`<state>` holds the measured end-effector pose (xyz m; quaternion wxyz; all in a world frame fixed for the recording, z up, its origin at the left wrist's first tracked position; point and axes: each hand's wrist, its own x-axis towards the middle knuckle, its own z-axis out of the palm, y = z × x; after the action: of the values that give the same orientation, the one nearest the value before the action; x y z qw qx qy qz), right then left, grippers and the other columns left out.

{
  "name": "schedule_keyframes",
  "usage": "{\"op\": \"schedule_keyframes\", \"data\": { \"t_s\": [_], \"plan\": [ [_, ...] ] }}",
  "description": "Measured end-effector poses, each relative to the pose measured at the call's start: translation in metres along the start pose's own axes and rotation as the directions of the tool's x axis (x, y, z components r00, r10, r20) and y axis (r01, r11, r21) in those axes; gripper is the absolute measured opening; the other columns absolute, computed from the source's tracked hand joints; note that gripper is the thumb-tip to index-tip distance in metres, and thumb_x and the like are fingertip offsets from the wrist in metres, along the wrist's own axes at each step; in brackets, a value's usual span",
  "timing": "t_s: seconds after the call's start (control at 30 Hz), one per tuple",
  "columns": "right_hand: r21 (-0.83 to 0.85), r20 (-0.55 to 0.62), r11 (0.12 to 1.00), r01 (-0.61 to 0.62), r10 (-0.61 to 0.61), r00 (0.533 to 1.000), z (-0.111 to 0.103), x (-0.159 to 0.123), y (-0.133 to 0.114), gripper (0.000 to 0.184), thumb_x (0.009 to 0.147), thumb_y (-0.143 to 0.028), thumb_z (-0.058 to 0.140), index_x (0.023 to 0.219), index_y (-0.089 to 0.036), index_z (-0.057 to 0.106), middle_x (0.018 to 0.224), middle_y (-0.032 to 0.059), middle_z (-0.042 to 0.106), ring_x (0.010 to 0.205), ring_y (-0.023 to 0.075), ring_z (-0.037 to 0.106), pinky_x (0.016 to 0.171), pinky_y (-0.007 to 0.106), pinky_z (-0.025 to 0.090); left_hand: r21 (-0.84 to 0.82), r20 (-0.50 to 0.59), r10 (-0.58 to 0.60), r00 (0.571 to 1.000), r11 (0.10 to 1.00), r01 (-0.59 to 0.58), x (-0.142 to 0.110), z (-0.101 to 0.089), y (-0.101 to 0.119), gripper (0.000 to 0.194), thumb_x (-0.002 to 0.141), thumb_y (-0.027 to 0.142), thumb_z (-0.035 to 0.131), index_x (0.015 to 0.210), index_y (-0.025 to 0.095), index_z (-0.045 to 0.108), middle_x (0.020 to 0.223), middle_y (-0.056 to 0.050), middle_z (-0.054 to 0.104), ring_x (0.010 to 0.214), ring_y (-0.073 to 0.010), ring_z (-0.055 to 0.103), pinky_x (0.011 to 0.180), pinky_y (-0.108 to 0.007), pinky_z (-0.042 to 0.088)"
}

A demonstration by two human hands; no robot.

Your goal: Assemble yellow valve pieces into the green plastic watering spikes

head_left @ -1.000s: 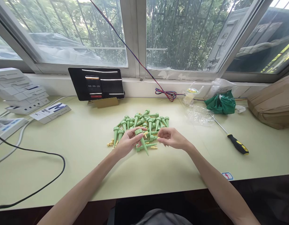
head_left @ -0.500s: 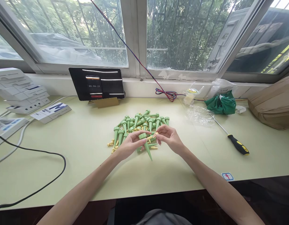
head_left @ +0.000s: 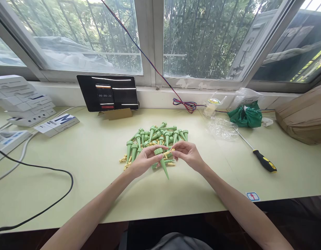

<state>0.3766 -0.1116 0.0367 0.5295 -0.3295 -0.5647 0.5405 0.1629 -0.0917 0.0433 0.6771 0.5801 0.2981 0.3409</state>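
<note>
Green spike (head_left: pixel 164 167) clamped by left fingers (head_left: pixel 154 159), yellow piece (head_left: pixel 173 150) by right fingers (head_left: pixel 180 153), timer (head_left: pixel 105 96) reading 00:00:22

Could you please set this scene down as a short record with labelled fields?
Left hand: holds a green spike, narrow tip toward the near table edge
Right hand: pinches a small yellow piece beside the green spike
On the table: loose green spikes and loose yellow pieces, bunched together
Right side: screwdriver, black-and-yellow handle
Timer: reads 00:00:22
</note>
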Motion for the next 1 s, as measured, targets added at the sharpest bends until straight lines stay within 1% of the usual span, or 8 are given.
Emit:
{"op": "schedule_keyframes", "data": {
  "t_s": [0.17, 0.33, 0.47, 0.6, 0.87, 1.0],
  "plan": [
    [-0.031, 0.005, 1.000, -0.003, 0.003, 1.000, 0.0016, -0.0010, 0.0006, 0.027, 0.072, -0.038, 0.082, 0.087, -0.019, 0.069, 0.076, 0.0020, 0.069, 0.062, 0.0148, 0.065, 0.054, 0.028, 0.055, 0.004, -0.006, -0.006, 1.000, 1.000, 0.006, 0.0005, 0.0005, -0.0007, 0.036, 0.081, 0.036, 0.073, 0.112, 0.017, 0.069, 0.075, -0.002, 0.063, 0.061, -0.0114, 0.053, 0.055, -0.022, 0.043],
    [-0.078, 0.025, 0.997, 0.003, -0.001, 1.000, 0.0018, -0.0018, 0.0048, 0.027, 0.075, -0.040, 0.080, 0.087, -0.019, 0.069, 0.075, 0.0013, 0.069, 0.061, 0.0150, 0.066, 0.055, 0.028, 0.057, 0.016, -0.010, -0.013, 1.000, 1.000, 0.014, 0.0002, 0.0004, -0.0022, 0.037, 0.081, 0.037, 0.073, 0.113, 0.018, 0.068, 0.073, 0.000, 0.060, 0.056, -0.0095, 0.049, 0.054, -0.022, 0.044],
    [-0.145, 0.012, 0.989, 0.015, -0.013, 1.000, 0.0021, -0.0023, 0.0060, 0.026, 0.074, -0.040, 0.081, 0.085, -0.019, 0.070, 0.073, 0.0007, 0.068, 0.060, 0.0145, 0.065, 0.057, 0.028, 0.058, 0.042, -0.006, -0.006, 1.000, 0.999, 0.006, -0.0004, -0.0003, -0.0025, 0.037, 0.083, 0.038, 0.071, 0.114, 0.021, 0.064, 0.072, 0.002, 0.058, 0.057, -0.0094, 0.049, 0.055, -0.022, 0.046],
    [-0.194, 0.002, 0.981, 0.027, -0.027, 1.000, 0.0026, -0.0034, 0.0051, 0.025, 0.074, -0.040, 0.080, 0.085, -0.020, 0.070, 0.074, 0.0010, 0.068, 0.061, 0.0154, 0.066, 0.059, 0.030, 0.060, 0.073, 0.002, -0.003, 1.000, 0.997, 0.003, -0.0011, -0.0002, -0.0018, 0.035, 0.084, 0.040, 0.069, 0.113, 0.021, 0.063, 0.068, 0.003, 0.055, 0.057, -0.0099, 0.049, 0.056, -0.022, 0.046],
    [-0.198, 0.033, 0.979, 0.039, -0.033, 0.999, 0.0017, -0.0051, 0.0087, 0.021, 0.078, -0.037, 0.077, 0.089, -0.020, 0.071, 0.078, 0.0020, 0.070, 0.064, 0.0173, 0.068, 0.062, 0.032, 0.061, 0.086, -0.012, 0.004, 1.000, 0.996, -0.003, -0.0008, -0.0003, -0.0027, 0.035, 0.082, 0.042, 0.071, 0.111, 0.023, 0.065, 0.065, 0.004, 0.053, 0.054, -0.0103, 0.049, 0.055, -0.023, 0.046],
    [-0.203, 0.032, 0.978, 0.037, -0.031, 0.999, 0.0019, -0.0049, 0.0089, 0.020, 0.078, -0.037, 0.078, 0.087, -0.020, 0.071, 0.075, 0.0012, 0.069, 0.062, 0.0169, 0.068, 0.061, 0.031, 0.060, 0.094, -0.005, 0.007, 1.000, 0.996, -0.006, -0.0004, 0.0004, -0.0022, 0.032, 0.083, 0.042, 0.070, 0.109, 0.024, 0.065, 0.071, 0.003, 0.057, 0.055, -0.0100, 0.050, 0.056, -0.023, 0.046]
  ]
}}
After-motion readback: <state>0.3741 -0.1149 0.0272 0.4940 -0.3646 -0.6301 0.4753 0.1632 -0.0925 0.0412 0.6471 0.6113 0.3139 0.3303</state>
